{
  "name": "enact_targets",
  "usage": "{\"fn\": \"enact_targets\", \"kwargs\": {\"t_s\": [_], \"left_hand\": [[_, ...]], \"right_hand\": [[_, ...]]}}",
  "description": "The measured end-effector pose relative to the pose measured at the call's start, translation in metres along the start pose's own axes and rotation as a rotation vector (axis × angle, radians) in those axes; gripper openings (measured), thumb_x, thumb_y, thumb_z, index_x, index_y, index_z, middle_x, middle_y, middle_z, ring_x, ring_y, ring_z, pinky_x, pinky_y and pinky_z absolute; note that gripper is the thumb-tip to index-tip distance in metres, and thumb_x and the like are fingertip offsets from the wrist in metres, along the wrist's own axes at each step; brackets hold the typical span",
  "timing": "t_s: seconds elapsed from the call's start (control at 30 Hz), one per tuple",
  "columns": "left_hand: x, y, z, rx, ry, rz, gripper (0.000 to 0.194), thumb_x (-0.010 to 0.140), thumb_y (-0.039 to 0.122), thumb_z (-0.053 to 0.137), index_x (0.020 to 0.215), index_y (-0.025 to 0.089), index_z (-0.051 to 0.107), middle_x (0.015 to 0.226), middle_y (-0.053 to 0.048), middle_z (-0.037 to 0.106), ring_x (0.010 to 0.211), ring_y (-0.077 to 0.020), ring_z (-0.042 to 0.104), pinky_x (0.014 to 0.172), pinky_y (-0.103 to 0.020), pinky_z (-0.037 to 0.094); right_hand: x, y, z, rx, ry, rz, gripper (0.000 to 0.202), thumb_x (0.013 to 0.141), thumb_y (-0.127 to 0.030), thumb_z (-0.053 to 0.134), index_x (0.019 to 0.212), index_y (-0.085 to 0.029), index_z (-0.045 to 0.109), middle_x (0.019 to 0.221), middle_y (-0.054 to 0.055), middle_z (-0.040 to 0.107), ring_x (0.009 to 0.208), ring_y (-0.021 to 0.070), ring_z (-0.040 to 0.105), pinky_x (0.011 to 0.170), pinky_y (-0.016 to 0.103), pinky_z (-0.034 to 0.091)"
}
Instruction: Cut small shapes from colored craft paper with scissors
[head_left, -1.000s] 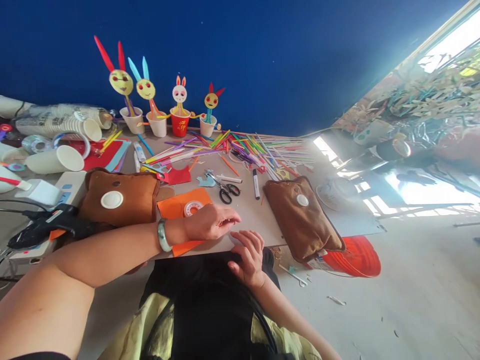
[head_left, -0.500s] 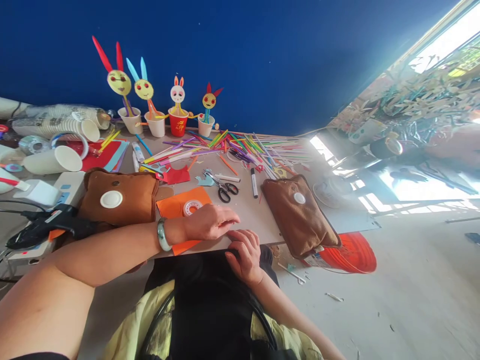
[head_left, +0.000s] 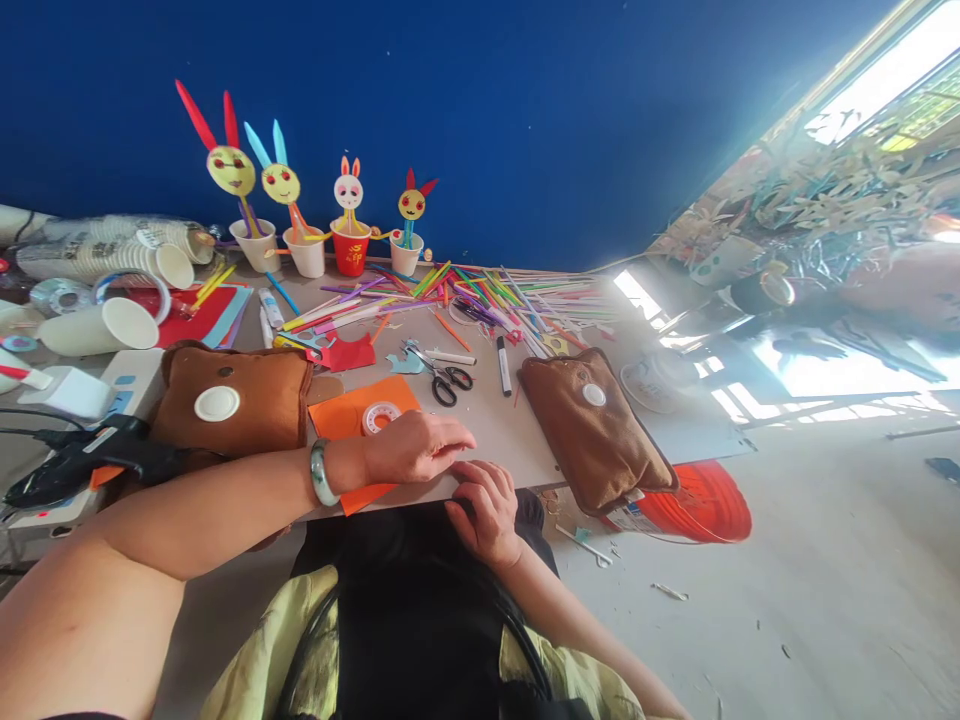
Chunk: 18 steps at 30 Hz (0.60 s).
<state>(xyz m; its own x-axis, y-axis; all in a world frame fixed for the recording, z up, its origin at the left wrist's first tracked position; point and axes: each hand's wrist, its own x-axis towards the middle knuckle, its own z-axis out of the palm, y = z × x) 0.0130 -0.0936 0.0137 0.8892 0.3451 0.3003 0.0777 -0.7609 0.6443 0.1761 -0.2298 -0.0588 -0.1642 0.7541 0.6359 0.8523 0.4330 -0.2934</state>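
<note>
My left hand (head_left: 418,446), with a jade-like bangle (head_left: 322,472) on its wrist, rests over the orange paper (head_left: 345,405) at the table's front edge. Its fingers stretch out to the right, loosely bent, and hold nothing. A white tape roll (head_left: 381,417) lies on the paper just behind this hand. Close by, my right hand (head_left: 487,510) leans on the table edge, fingers loosely curved, thumb apart and nothing visible in them. The fingertips of both hands almost meet. Black-handled scissors (head_left: 450,384) lie behind the hands, beside a black-and-white marker (head_left: 503,366).
Brown cushioned pouches lie left (head_left: 247,425) and right (head_left: 600,440). Rabbit-faced figures in cups, including a red cup (head_left: 350,250), line the blue wall. Colored sticks (head_left: 480,300) are strewn before them. A black glue gun (head_left: 112,455) sits far left; a red bucket (head_left: 709,505) stands below right.
The whole view has shifted slightly, with things appearing a little further left. Both hands keep the same pose and place on the table.
</note>
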Motion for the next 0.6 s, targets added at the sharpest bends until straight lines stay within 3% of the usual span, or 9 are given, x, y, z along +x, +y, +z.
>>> {"fn": "enact_targets", "kwargs": {"t_s": [0.17, 0.3, 0.47, 0.6], "left_hand": [[0.000, 0.002, 0.000, 0.022, 0.003, -0.011, 0.021, 0.095, 0.018, 0.049, 0.106, 0.017, 0.067, 0.105, -0.007, 0.074, 0.094, -0.0196, 0.068, 0.082, -0.028, 0.051], [0.003, 0.013, -0.008, 0.020, 0.143, -0.055, 0.020, 0.094, 0.020, 0.052, 0.107, 0.017, 0.066, 0.104, -0.006, 0.074, 0.089, -0.0175, 0.069, 0.079, -0.027, 0.051], [0.011, 0.026, -0.044, -0.120, 0.495, -0.130, 0.020, 0.095, 0.029, 0.056, 0.106, 0.017, 0.067, 0.092, -0.003, 0.074, 0.077, -0.0118, 0.067, 0.072, -0.023, 0.053], [0.015, 0.022, -0.077, -0.076, 0.564, -0.245, 0.021, 0.091, 0.030, 0.059, 0.102, 0.015, 0.068, 0.092, -0.005, 0.074, 0.076, -0.0128, 0.067, 0.068, -0.023, 0.053]], "right_hand": [[0.002, -0.002, -0.001, 0.015, 0.004, 0.005, 0.012, 0.094, -0.028, 0.054, 0.084, -0.022, 0.057, 0.104, 0.009, 0.072, 0.099, 0.0245, 0.064, 0.087, 0.041, 0.048], [0.019, -0.001, -0.014, 0.079, -0.115, 0.061, 0.012, 0.093, -0.024, 0.057, 0.081, -0.021, 0.057, 0.096, 0.008, 0.073, 0.087, 0.0214, 0.062, 0.081, 0.037, 0.048], [0.071, 0.029, -0.029, 0.041, -0.320, 0.001, 0.014, 0.096, -0.030, 0.055, 0.094, -0.019, 0.063, 0.088, 0.008, 0.071, 0.084, 0.0214, 0.061, 0.080, 0.035, 0.044], [0.128, 0.067, -0.017, -0.155, -0.476, -0.105, 0.015, 0.093, -0.026, 0.056, 0.091, -0.017, 0.068, 0.088, 0.010, 0.072, 0.087, 0.0240, 0.061, 0.080, 0.036, 0.039]]}}
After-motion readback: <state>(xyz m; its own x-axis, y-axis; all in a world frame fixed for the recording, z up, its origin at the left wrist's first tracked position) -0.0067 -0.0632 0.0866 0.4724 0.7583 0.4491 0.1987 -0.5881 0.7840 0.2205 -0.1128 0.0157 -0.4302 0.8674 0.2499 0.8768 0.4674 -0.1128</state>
